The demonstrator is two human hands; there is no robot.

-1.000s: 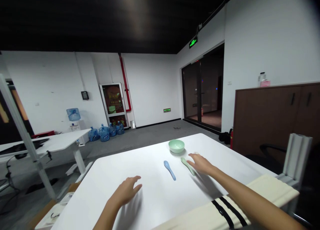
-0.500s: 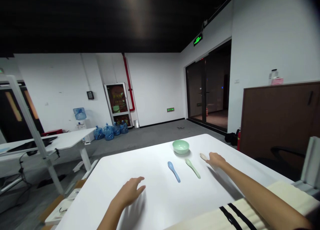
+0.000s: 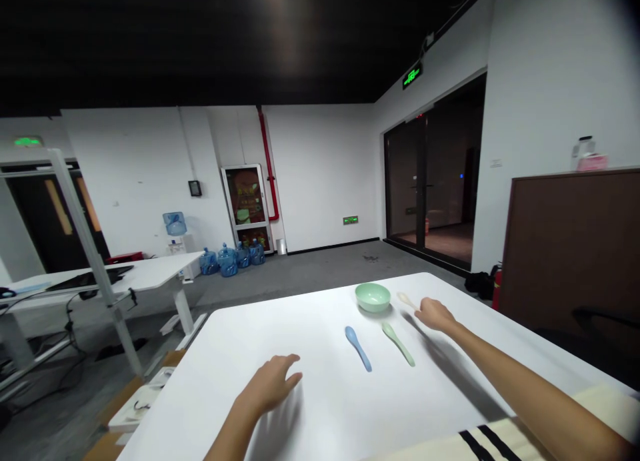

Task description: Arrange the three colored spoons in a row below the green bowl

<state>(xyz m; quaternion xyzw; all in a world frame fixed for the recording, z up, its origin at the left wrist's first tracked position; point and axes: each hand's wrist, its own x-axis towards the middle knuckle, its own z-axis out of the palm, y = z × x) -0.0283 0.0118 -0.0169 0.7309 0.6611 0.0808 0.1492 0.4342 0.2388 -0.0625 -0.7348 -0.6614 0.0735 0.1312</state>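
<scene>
A cream spoon (image 3: 406, 300) is gripped by its handle in my right hand (image 3: 435, 313), raised a little over the table, its bowl end pointing toward the green bowl (image 3: 373, 299). The green bowl stands upright near the table's far edge. In front of it lie a blue spoon (image 3: 358, 348) and a light green spoon (image 3: 399, 344), side by side with handles toward me. To the left of the spoons, my left hand (image 3: 274, 382) hovers over the white table (image 3: 320, 407), thumb and fingers apart, holding nothing.
Cream cloth with black stripes (image 3: 483, 442) lies along the near right edge. Boxes (image 3: 131, 407) sit on the floor left of the table. A second white desk (image 3: 155, 271) with a metal post stands farther left. A brown cabinet (image 3: 575, 247) is at the right.
My right hand has lifted the cream spoon and brought its tip nearer the green bowl. The whole view has shifted slightly; the bowl and the other two spoons stay in place.
</scene>
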